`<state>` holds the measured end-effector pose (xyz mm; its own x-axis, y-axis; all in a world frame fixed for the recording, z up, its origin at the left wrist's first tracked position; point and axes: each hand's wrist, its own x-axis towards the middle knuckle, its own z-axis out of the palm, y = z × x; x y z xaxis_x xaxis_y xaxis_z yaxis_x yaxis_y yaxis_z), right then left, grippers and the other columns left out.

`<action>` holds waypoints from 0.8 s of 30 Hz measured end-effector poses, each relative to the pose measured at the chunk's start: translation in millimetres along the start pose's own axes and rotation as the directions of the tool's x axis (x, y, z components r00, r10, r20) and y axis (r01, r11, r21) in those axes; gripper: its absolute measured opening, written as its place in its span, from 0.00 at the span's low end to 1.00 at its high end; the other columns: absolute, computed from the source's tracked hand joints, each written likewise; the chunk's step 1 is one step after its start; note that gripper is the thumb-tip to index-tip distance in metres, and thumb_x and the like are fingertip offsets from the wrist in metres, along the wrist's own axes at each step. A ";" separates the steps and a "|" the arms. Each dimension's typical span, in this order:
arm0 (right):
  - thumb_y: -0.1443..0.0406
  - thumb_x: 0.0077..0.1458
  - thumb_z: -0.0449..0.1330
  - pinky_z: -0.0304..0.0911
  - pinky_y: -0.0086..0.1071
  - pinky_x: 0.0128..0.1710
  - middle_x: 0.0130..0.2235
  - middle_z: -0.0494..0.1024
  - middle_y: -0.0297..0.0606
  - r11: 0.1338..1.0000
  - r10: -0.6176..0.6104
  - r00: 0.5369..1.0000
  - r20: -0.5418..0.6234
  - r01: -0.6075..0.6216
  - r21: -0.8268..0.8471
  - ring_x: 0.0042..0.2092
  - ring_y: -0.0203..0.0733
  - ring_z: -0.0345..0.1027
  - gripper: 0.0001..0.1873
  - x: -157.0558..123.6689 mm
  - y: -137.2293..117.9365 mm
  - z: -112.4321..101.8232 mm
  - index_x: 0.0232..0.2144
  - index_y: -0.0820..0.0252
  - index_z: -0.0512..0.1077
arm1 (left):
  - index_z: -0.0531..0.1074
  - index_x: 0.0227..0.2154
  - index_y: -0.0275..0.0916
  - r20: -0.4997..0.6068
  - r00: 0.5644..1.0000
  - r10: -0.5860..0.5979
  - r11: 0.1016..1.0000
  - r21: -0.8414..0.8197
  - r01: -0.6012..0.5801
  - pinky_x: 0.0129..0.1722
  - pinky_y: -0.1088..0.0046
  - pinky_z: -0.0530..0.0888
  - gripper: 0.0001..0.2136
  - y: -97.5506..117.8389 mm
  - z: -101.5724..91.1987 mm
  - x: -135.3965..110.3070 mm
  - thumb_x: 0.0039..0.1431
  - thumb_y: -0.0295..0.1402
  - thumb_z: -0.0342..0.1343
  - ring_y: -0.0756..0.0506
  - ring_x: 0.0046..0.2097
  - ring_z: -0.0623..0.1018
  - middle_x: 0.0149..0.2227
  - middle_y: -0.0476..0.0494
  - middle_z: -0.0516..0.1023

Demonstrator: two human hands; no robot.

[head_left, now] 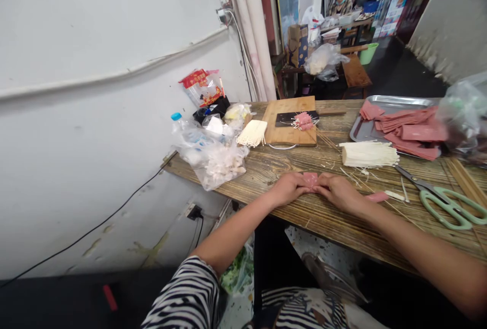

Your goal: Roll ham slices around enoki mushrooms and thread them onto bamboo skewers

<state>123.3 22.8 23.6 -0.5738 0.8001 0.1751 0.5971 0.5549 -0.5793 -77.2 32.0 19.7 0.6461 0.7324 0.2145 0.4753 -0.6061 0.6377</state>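
Left hand point(291, 188) and right hand point(338, 190) pinched a pink slice point(310, 179) from either side, near the front edge of the bench point(266, 167).
Wood planks showed between the left hand and the plastic bag point(222, 164) by the wall, and up to the cutting board point(291, 106), where a rolled piece point(303, 120) lay on a knife point(285, 119). Room was tighter rightward: a mushroom bundle point(369, 154) lay just beyond the right hand, scissors point(437, 192) farther right, and a metal tray point(403, 99) of pink slices behind the bundle.
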 end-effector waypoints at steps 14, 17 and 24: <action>0.67 0.61 0.50 0.63 0.32 0.37 0.36 0.76 0.42 0.979 -0.136 0.980 -0.142 0.112 -0.168 0.37 0.40 0.68 0.13 -7.0 4.9 16.4 0.37 0.61 0.75 | 0.81 0.31 0.38 0.069 0.982 -0.178 0.977 -0.111 0.185 0.41 0.75 0.72 0.05 -5.7 -3.1 9.9 0.54 0.26 0.60 0.48 0.38 0.79 0.35 0.47 0.82; 0.70 0.62 0.48 0.62 0.36 0.39 0.39 0.75 0.48 0.838 -0.376 0.916 -0.140 0.272 -0.473 0.40 0.44 0.65 0.15 -13.9 -0.5 17.7 0.43 0.65 0.73 | 0.81 0.30 0.37 0.087 0.975 -0.202 0.975 -0.078 0.209 0.39 0.76 0.71 0.04 -6.0 -4.8 12.5 0.54 0.26 0.61 0.48 0.36 0.78 0.33 0.47 0.82; 0.72 0.61 0.48 0.58 0.37 0.39 0.38 0.74 0.48 0.651 -0.504 0.864 -0.015 0.369 -0.664 0.38 0.44 0.61 0.15 -20.4 -3.0 21.0 0.40 0.69 0.74 | 0.81 0.30 0.36 0.115 0.945 -0.305 0.945 -0.083 0.315 0.36 0.77 0.70 0.04 -6.4 -7.5 13.8 0.52 0.29 0.62 0.49 0.34 0.77 0.31 0.48 0.81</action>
<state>121.5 0.0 5.1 -0.7881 0.4146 0.4551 0.5493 0.8073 0.2157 -75.8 48.3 24.1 0.5343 0.8418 -0.0766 0.6035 -0.3165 0.7319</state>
